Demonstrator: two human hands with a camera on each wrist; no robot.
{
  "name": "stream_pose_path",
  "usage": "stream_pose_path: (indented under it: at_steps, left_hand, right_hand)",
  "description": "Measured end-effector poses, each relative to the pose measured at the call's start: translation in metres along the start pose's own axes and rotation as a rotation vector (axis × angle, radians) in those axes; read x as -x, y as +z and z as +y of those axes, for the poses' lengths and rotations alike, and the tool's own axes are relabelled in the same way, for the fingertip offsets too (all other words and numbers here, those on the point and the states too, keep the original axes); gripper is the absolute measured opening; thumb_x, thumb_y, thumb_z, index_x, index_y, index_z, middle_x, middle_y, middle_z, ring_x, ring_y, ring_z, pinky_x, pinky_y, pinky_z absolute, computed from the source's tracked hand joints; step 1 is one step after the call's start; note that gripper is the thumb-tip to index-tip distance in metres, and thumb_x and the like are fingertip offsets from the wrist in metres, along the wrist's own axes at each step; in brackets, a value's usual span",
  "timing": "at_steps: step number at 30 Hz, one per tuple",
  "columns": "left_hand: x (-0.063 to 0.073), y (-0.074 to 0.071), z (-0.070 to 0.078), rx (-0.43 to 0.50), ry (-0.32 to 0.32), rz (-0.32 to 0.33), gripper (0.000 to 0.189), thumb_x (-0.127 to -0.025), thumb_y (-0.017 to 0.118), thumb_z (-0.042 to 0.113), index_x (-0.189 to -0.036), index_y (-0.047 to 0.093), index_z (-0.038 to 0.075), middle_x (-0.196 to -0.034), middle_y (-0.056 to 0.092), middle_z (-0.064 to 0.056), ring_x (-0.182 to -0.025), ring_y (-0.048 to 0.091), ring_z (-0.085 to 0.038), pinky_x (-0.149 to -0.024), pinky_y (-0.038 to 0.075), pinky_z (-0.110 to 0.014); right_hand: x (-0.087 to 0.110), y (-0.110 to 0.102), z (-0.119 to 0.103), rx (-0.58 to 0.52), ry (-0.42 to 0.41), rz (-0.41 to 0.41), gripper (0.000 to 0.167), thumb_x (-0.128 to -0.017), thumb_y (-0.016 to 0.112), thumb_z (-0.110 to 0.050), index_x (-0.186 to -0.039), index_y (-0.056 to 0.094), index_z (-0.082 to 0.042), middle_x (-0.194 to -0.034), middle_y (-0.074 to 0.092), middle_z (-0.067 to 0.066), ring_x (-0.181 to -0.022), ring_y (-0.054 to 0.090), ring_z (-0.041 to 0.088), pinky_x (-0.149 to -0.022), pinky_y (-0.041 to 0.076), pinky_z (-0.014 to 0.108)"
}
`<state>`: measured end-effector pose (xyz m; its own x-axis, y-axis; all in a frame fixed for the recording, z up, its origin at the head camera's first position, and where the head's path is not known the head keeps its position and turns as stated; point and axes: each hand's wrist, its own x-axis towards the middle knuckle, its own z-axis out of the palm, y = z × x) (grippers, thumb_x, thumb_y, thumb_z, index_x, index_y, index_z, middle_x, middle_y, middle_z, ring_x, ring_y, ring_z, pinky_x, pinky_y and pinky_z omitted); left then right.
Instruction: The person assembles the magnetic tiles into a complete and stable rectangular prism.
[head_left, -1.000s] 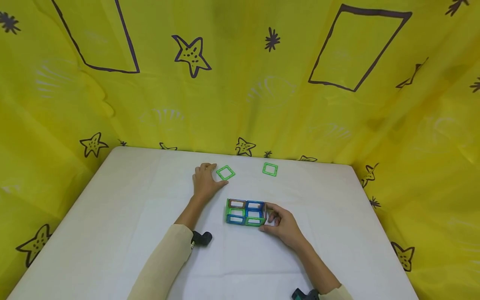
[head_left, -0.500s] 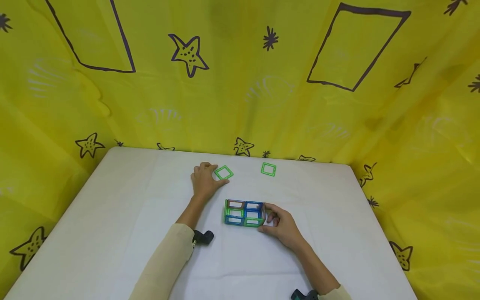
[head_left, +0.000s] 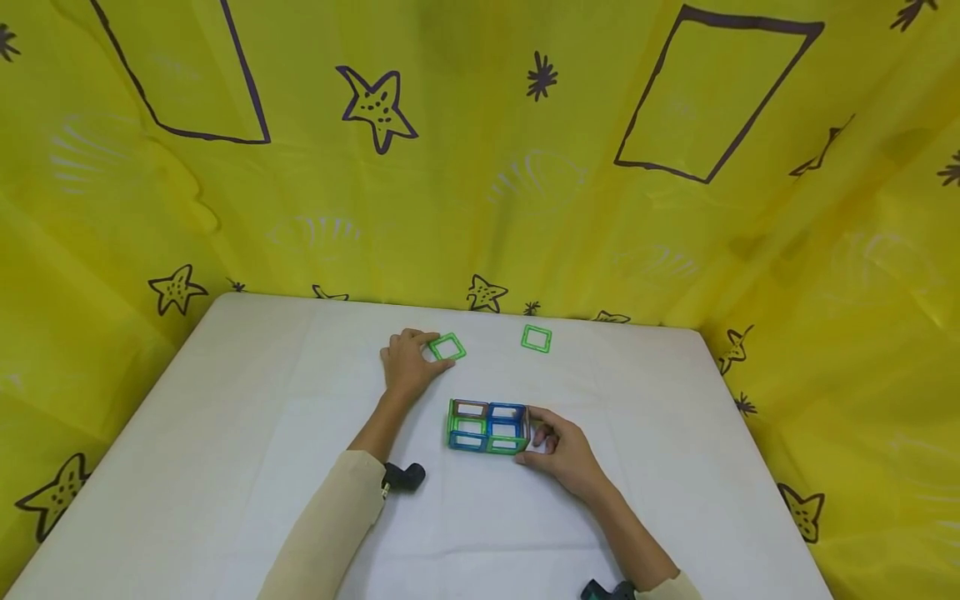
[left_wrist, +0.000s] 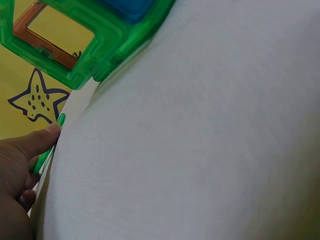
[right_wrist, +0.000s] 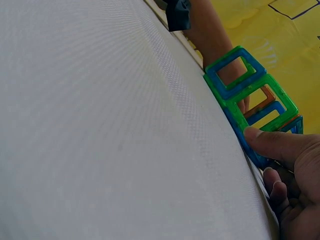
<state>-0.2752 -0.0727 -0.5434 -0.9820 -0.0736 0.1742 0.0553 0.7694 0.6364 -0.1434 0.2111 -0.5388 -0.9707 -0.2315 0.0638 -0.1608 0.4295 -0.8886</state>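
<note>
My left hand (head_left: 406, 363) has its thumb and index finger on opposite sides of a green square magnetic tile (head_left: 458, 344), pinching it at the table. In the left wrist view the thumb lies on this green tile (left_wrist: 44, 157), seen edge-on. My right hand (head_left: 572, 460) grips the right end of an open-topped box of magnetic tiles (head_left: 488, 431), thumb at the front and index finger behind. The box has green, blue and brown-orange window-like frames and stands on the table. In the right wrist view the thumb presses a green frame of the box (right_wrist: 260, 100).
Another green square tile (head_left: 536, 349) lies flat at the back of the white-covered table (head_left: 300, 500), behind the box. A yellow curtain (head_left: 450, 208) with drawn stars hangs around the table's back and sides. Dark wrist cameras (head_left: 405, 477) sit on both wrists.
The left hand's fingers have closed in on the green tile, which has turned slightly. The right hand and the box have stayed in place; the head view shifted a little.
</note>
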Motion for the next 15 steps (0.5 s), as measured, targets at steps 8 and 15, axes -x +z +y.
stream_pose_path:
  at_steps: [8, 15]
  left_hand:
    - [0.005, -0.006, -0.006, 0.118, 0.036, -0.04, 0.056, -0.082, 0.092, 0.034, -0.132, 0.075, 0.014, -0.13, 0.068, -0.013, -0.111, 0.056, -0.032, -0.1, 0.032, -0.052]
    - [0.012, -0.012, -0.01, 0.186, 0.073, -0.064, 0.052, -0.083, 0.091, 0.034, -0.13, 0.076, 0.015, -0.124, 0.069, -0.011, -0.104, 0.056, -0.029, -0.096, 0.032, -0.052]
  right_hand:
    - [-0.001, -0.001, -0.001, 0.007, 0.011, 0.0, 0.07, -0.075, 0.095, -0.007, -0.139, 0.066, -0.007, -0.09, 0.06, 0.004, -0.073, 0.048, 0.015, -0.064, 0.041, 0.023]
    - [-0.001, 0.001, 0.0, 0.008, 0.017, 0.004, 0.071, -0.075, 0.095, -0.007, -0.139, 0.066, -0.008, -0.089, 0.061, 0.003, -0.072, 0.049, 0.015, -0.064, 0.042, 0.023]
